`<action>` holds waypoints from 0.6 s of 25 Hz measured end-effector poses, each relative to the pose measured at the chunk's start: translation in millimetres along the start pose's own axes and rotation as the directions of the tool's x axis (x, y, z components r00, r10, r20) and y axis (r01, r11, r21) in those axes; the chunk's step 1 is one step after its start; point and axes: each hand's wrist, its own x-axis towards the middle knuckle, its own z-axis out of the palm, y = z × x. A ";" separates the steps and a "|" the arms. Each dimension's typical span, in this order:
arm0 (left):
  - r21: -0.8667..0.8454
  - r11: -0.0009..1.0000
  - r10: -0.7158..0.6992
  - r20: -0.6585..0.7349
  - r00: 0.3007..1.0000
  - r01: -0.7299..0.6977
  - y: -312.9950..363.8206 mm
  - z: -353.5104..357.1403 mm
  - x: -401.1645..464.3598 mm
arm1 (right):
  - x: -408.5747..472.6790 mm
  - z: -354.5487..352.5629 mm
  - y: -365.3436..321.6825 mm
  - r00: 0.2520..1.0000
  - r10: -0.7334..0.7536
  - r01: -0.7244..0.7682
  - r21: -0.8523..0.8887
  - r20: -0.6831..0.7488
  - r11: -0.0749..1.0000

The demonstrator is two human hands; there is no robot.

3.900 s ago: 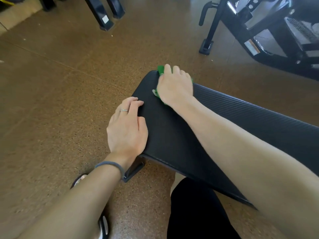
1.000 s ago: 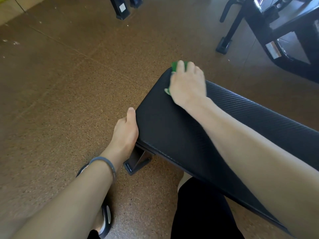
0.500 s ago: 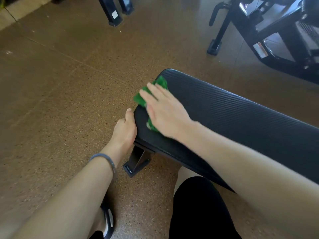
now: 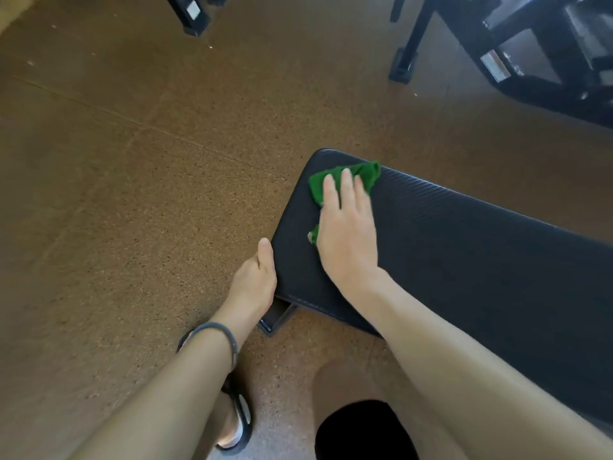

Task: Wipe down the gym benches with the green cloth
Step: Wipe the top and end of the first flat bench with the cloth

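Observation:
A black padded gym bench [image 4: 464, 247] runs from the middle of the head view off to the right. The green cloth [image 4: 348, 175] lies crumpled near the bench's far left corner. My right hand [image 4: 348, 240] lies flat on it with straight fingers, pressing it onto the pad; most of the cloth is hidden under the palm. My left hand [image 4: 255, 283] grips the bench's left end, thumb along the top edge and fingers out of sight under the pad.
Brown speckled floor lies all around. A black machine frame [image 4: 530, 54] stands at the back right, and black equipment legs [image 4: 190, 14] at the top. The bench's foot [image 4: 275, 315] sits below my left hand. My sandalled foot [image 4: 238, 423] and knee are underneath.
My right hand has slid the cloth from the bench's near left edge back toward the far corner. My left hand, earlier lying on top of the pad, stays at the end edge.

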 end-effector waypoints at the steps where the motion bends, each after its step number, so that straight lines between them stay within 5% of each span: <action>1: 0.051 0.999 -0.003 0.056 0.998 0.000 6.5 -8.2 -5.3 | -9.0 -2.8 -7.8 0.999 -0.040 0.039 0.025 0.017 0.999; 3: 0.093 0.994 0.036 0.136 0.990 -0.049 30.5 -29.2 -18.4 | -17.9 -18.7 -22.9 0.999 -0.002 -0.010 0.225 0.054 0.974; 6: 0.015 0.998 0.051 0.161 0.986 -0.054 85.0 -68.6 -43.4 | -17.9 -56.5 -43.5 0.951 0.250 -0.307 0.485 0.180 0.819; 11: 0.064 0.996 0.055 0.183 0.982 -0.068 126.2 -123.4 -72.7 | -16.5 -63.3 -75.6 0.882 0.197 -0.281 0.143 0.428 0.949; 15: 0.165 0.986 -0.024 0.212 0.977 -0.012 102.3 -129.0 -65.6 | 8.9 -55.9 -86.5 0.896 0.261 -0.249 -0.080 0.358 0.965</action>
